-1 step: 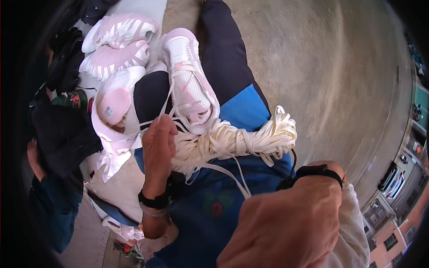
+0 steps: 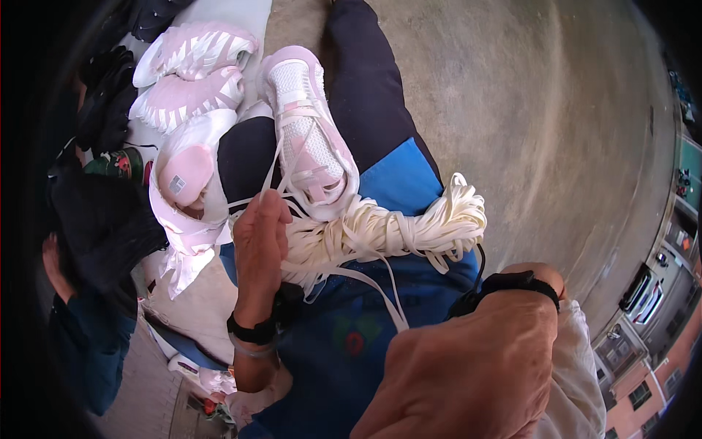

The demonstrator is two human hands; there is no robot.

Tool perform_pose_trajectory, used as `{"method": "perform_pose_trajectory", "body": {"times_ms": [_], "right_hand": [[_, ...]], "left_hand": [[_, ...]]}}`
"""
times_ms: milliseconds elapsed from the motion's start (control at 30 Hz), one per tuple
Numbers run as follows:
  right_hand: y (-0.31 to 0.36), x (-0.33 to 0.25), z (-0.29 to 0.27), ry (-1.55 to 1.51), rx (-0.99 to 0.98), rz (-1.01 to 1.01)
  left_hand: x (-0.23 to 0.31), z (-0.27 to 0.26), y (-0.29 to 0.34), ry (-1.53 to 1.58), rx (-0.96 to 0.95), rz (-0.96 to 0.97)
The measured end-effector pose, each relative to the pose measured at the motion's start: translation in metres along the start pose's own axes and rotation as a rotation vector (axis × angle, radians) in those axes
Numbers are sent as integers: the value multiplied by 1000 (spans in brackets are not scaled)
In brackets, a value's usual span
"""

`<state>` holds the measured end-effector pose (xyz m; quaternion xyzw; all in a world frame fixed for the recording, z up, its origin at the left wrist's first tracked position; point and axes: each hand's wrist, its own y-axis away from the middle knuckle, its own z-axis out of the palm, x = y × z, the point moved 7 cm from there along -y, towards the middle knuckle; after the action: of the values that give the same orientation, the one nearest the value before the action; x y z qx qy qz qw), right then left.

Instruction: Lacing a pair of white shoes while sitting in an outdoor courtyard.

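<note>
left hand (image 2: 259,252): thumb and fingertips pinching a flat pale lace (image 2: 271,170)
right hand (image 2: 468,358): back of it showing, fingers hidden, so their state cannot be told
pink-and-white shoe (image 2: 311,139): just ahead and right of the left fingertips, toe pointing away
lace bundle (image 2: 395,225): cream, just right of the left fingers
open shoe (image 2: 194,172): left of the left fingertips, beyond a dark trouser leg (image 2: 247,157)
shoe pair (image 2: 191,77): farther ahead and left of those fingertips

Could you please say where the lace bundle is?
In the head view, the lace bundle lies just right of the left hand, below the central shoe.
</note>
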<state>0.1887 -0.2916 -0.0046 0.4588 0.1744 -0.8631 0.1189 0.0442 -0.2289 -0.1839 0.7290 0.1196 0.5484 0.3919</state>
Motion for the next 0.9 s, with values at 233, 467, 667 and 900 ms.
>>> {"method": "perform_pose_trajectory", "body": {"times_ms": [233,467,667,900], "right_hand": [[20,15,2,-313,-344,102],[18,10,2,-204,-373,-96],[0,10,-8,-217,136,-239],[-1,65,-40,384,84,437]], "left_hand": [[1,11,-2,-90,-87,59],[8,15,5,-185,-100,199],[23,30,16,-385,-169,359],[21,34,16,-337,-204,477]]}}
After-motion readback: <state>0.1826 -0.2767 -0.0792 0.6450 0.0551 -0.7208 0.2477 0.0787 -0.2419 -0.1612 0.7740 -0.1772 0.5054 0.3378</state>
